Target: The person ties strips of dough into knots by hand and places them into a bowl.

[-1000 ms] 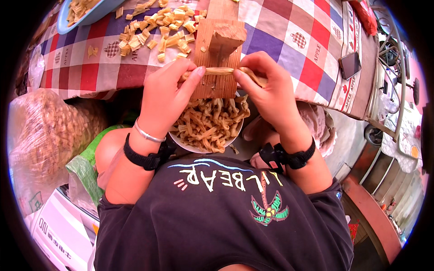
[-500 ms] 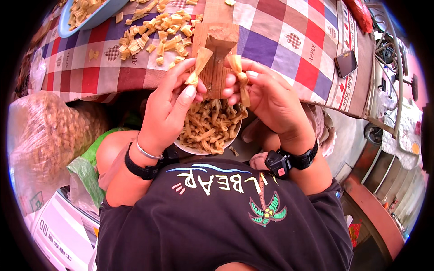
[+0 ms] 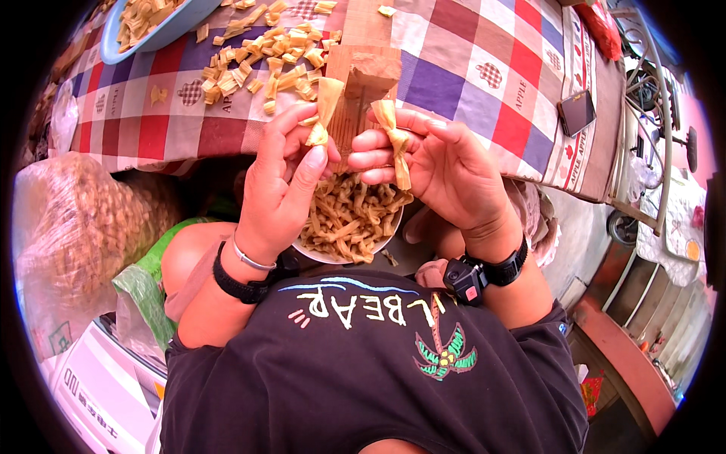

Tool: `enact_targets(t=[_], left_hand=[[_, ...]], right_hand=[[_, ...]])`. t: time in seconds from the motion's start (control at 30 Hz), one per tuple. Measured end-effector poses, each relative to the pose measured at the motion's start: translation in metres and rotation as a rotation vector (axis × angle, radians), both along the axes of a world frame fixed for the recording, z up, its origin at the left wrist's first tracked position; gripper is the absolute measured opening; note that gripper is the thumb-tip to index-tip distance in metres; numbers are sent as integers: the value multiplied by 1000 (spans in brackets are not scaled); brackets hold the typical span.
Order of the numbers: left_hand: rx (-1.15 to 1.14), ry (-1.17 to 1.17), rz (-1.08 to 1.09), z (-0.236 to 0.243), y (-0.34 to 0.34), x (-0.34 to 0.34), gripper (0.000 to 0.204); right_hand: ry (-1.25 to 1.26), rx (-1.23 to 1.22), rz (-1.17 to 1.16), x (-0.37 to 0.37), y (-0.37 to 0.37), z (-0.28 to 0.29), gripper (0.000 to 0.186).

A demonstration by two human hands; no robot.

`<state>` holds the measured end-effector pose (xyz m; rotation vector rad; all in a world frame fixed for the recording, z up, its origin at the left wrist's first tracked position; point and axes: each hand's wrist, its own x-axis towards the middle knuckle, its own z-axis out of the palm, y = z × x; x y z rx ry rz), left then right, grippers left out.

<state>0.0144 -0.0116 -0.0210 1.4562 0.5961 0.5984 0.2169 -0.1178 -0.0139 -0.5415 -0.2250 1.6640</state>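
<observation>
- Left hand (image 3: pixel 283 189) pinches 1 tan strip (image 3: pixel 325 110) between thumb and fingers, its upper end standing up in front of the wooden block (image 3: pixel 363 83).
- Right hand (image 3: pixel 446 170) grips a 2nd strip (image 3: pixel 393 140), which hangs down from the fingers, twisted at the middle.
- Both hands are held close together above the white bowl (image 3: pixel 344 253), which sits at the person's lap, full of similar strips.
- Block stands at the near edge of the checked tablecloth (image 3: pixel 469 68), just behind the fingers.
- Cut pieces (image 3: pixel 257 68) lie scattered on the cloth to the left, near a blue bowl (image 3: pixel 151 34).
- Dark phone (image 3: pixel 576 112) lies at the right.
</observation>
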Motion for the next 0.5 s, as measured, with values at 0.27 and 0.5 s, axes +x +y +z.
enact_targets(t=[0.27,0.5], left_hand=[[-1,30,-49,0,-1,-2,45],[121,57,-126,-1,-8,4,61]], right_hand=[[-258,-110,38,-2,1,3,43],[-816,-164,-18,-28,-1,6,23]])
